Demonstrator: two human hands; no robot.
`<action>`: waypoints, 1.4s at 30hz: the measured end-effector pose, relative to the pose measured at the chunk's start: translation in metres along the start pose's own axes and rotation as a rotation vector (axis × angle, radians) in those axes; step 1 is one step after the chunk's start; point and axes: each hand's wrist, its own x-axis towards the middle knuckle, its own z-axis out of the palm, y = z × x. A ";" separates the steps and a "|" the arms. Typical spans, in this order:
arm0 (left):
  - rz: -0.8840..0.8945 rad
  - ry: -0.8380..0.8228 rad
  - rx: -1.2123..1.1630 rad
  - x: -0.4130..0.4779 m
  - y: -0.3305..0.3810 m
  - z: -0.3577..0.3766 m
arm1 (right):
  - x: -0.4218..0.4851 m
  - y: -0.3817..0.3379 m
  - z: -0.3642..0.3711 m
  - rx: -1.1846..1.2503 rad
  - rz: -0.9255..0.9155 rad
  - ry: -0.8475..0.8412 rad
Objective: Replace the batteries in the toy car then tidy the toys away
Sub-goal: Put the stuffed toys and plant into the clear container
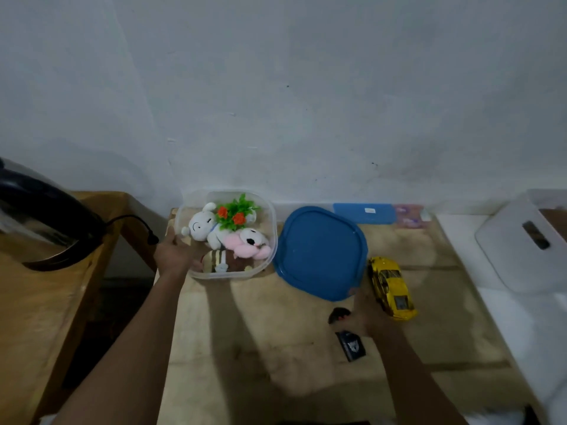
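A yellow toy car (391,286) stands on the low table, right of a blue lid (319,253) that lies flat. A clear plastic container (270,210) at the back left holds several plush toys (233,240) and a fake plant (236,211). My left hand (175,253) grips the container's left wall. My right hand (365,314) lies between the lid's near edge and the car, fingertips at the lid's rim; its grip is too dark to read. A small black object (337,314) and a dark packet (351,346) lie just left of that hand.
A wooden table (36,302) with a black kettle (40,216) and its cord stands at the left. A flat blue box (365,213) lies against the wall. A white lidded bin (521,250) sits at the right on a white surface.
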 end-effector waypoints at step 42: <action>0.075 -0.263 0.722 -0.002 0.014 0.048 | 0.109 -0.337 0.000 -0.471 -0.808 0.308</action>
